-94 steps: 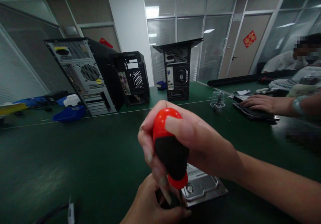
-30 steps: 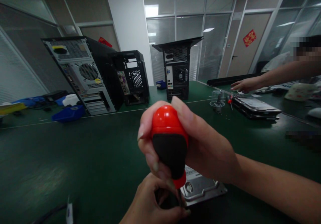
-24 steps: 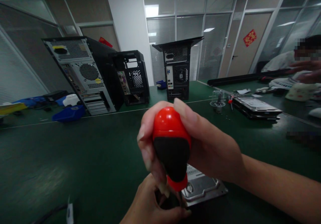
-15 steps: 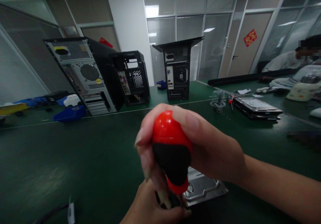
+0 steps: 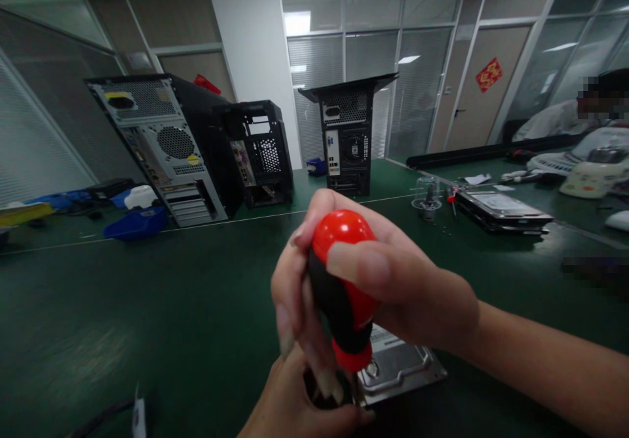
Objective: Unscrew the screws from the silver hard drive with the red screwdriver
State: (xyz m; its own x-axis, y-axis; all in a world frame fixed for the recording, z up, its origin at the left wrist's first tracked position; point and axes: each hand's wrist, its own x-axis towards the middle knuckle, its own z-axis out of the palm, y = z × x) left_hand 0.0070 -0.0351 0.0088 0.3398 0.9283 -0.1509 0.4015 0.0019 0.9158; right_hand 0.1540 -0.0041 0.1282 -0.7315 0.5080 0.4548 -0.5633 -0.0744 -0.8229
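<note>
My right hand (image 5: 398, 274) is closed around the thick red and black handle of a screwdriver (image 5: 344, 228). Its shaft points down at the left edge of a silver hard drive (image 5: 400, 367) on the table. Where the tip meets the drive is partly hidden by fingers. Below, my left hand (image 5: 289, 399) is curled at the drive's left edge and grips it, its thumb beside the screwdriver's shaft. The right hand covers some of the left fingers.
Computer cases (image 5: 196, 150) stand at the back left, another case (image 5: 346, 137) at back centre. More hard drives (image 5: 506, 209) are stacked at right, near a clear plastic holder (image 5: 426, 196). A cable (image 5: 105, 415) lies front left, a blue tray (image 5: 136, 223) behind. A person (image 5: 550, 120) sits far right.
The screwdriver handle has turned in my right hand and stands more upright, its top shifted slightly right. My right thumb has moved down over the handle. The left hand and hard drive stay put.
</note>
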